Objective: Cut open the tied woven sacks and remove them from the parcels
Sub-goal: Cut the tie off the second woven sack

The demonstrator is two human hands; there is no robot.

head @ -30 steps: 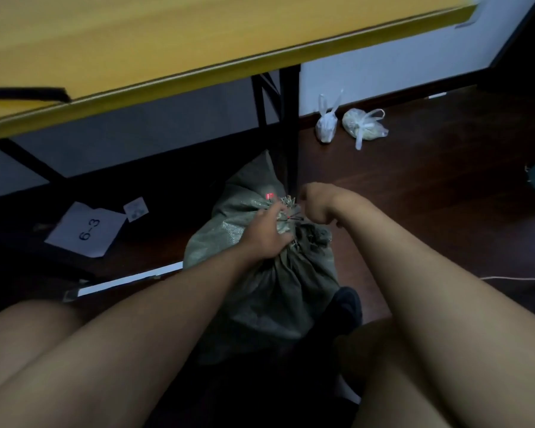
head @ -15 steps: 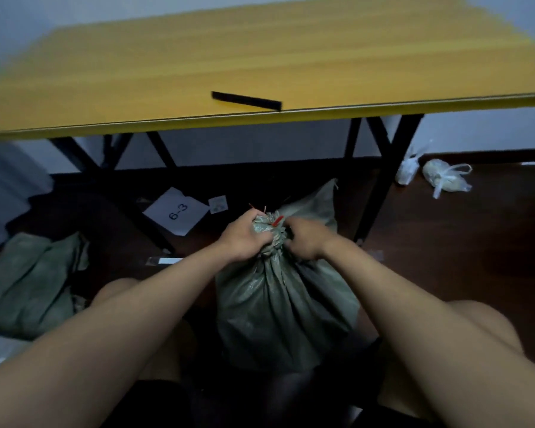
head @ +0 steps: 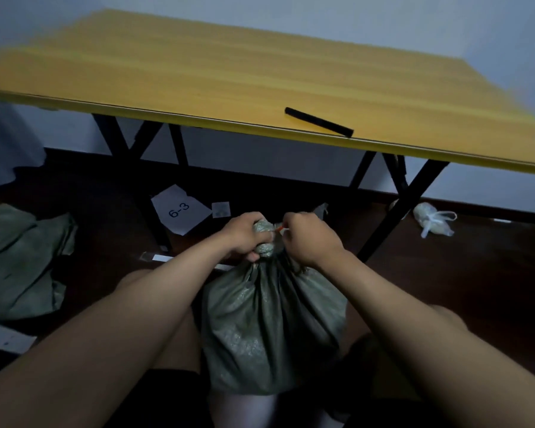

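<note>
Woven sack (head: pixel 272 329) stands upright on the floor between the knees, neck at 12 o'clock. Left hand (head: pixel 244 236) grips the gathered neck; right hand (head: pixel 309 236), at 3 o'clock of it, pinches a small orange-tipped tool (head: pixel 279 229) against the tie.

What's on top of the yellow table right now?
A black stick-like object lies near the front edge of the yellow table. Nothing else shows on the visible top; the far right corner runs out of frame.
</note>
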